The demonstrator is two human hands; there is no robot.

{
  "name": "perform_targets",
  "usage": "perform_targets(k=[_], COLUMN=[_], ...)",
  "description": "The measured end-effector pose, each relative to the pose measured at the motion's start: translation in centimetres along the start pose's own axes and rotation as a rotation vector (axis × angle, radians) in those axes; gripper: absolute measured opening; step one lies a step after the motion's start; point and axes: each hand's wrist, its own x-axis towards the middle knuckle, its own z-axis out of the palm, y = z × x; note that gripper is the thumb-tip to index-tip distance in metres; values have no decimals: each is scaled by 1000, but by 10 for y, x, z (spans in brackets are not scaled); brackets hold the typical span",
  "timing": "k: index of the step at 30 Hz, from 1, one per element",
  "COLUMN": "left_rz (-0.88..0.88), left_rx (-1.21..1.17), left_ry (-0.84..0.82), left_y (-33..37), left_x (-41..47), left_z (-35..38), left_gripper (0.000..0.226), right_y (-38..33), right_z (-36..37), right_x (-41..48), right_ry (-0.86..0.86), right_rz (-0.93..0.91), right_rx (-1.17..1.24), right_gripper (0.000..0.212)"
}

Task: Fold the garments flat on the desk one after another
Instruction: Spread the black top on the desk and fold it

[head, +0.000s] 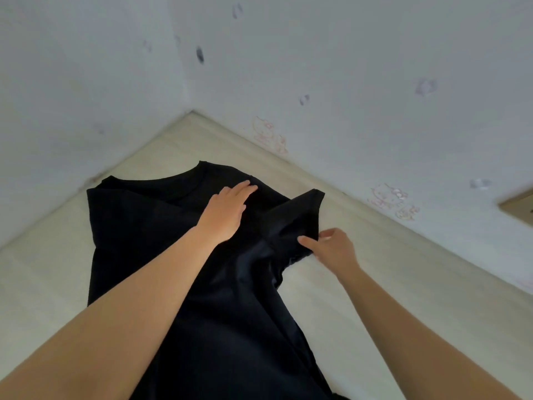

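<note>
Nearest, lower part of the black T-shirt (129,241), spread on the pale counter (43,269), hem out of frame below. Further up, left hand (227,212) laid flat on the chest by the right shoulder, fingers straight and close together, pinning the cloth. Just beside it, right hand (331,249) pinching the lower edge of the right sleeve (302,215) between thumb and fingers, sleeve raised and half turned in toward the body. Looks mid-fold on that side (opposite side lies in a straight edge, though hard to read in so dark a cloth). Probably light, thin and limp: keeps no shape of its own, creases wherever let go, slides easily on the smooth top. Best taken at hems and seams, sleeve cuff or shoulder seam, with the other palm as anchor along the fold line. Beyond, collar (161,181) pointing toward the corner, then white walls (375,82) with faint pink stickers (268,134)
</note>
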Motion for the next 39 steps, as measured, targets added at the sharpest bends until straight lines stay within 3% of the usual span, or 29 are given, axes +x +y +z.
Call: perform_targets(k=[2,5,8,12,15,17,19,21,23,26,27,29,32,36,39], left_rz=[-21,10,-35,-277,-388,-408,-447,-549,-616,-651,-640,-624,-653,-659,-612], left_rx=[-74,64,55,-210,-354,-437,-666,-965,-1215,-1472,-1480,-1417,-1285,-1178,-1383], left_ry=[-36,-162,-225,-5,168,181,16,-275,-484,-625,-628,-558,-418,-339,-340], left_y=[5,13,12,2,11,25,44,61,68,62,57,48,26,3,-18], left_x=[26,50,64,74,68,61,54,48,45,41,39,34,25,6,-9], left_z=[-6,-8,-3,0,-2,-4,-8,-12,-15,-27,-31,-36,-37,-57,-86], left_gripper=[58,72,49,23,27,28,29,55,80,98,90,53,14,20,21], right_y=[4,6,14,30,32,25,13,-2,-18,-39,-43,-46,-34,3,30], right_z=[3,3,-1,-8,-8,-8,-8,-8,-5,2,6,16,23,17,6], right_x=[-4,-4,-8,-8,-3,0,-1,-5,-12,-24,-28,-34,-43,-67,-96], right_ry=[21,50,89,124,133,65,-37,-153,-243,-358,-413,-492,-441,-245,-417], right_rz=[-28,-59,-78,-22,-12,16,56,84,38,-201,-287,-440,-481,-368,-193], right_rx=[27,65,133,201,217,350,576,787,853,507,330,26,-90,9,-17], right_gripper=[34,14,8,15,12,13,9,9,13,42,58,71,63,41,29])
